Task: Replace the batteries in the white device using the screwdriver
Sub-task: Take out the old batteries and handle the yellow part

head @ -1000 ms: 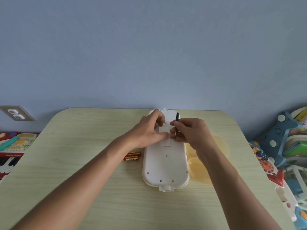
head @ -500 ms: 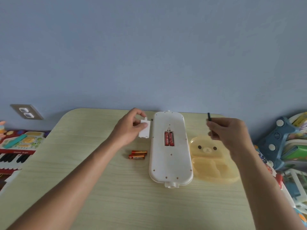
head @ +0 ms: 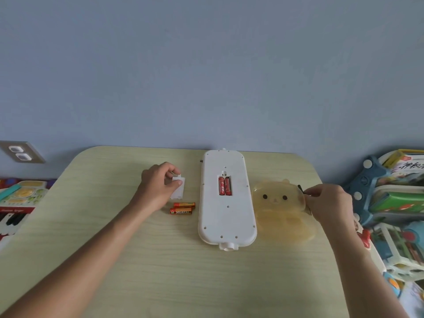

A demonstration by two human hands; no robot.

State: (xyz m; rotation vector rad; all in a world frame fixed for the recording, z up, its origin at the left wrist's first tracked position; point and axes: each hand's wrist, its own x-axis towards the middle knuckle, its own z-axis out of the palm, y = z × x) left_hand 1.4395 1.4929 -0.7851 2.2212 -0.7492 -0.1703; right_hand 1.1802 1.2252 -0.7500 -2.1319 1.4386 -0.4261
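Note:
The white device (head: 226,216) lies face down in the middle of the table, its battery compartment uncovered with two red batteries (head: 224,185) inside. My left hand (head: 158,184) holds the small white battery cover (head: 177,190) low over the table, left of the device. Two orange-red batteries (head: 182,208) lie just below the cover. My right hand (head: 328,203) pinches the thin black screwdriver (head: 301,189) at the right rim of the yellow bear-shaped tray (head: 280,203).
The pale wooden table (head: 160,260) ends just behind the device, against a blue wall. Coloured toys (head: 394,203) are stacked to the right of the table. A toy keyboard (head: 16,203) sits to the left, under a wall socket (head: 21,152).
My left hand lifted the cover off the compartment and carried it left and down toward the table. My right hand moved the screwdriver right and lowered it to the tray's edge.

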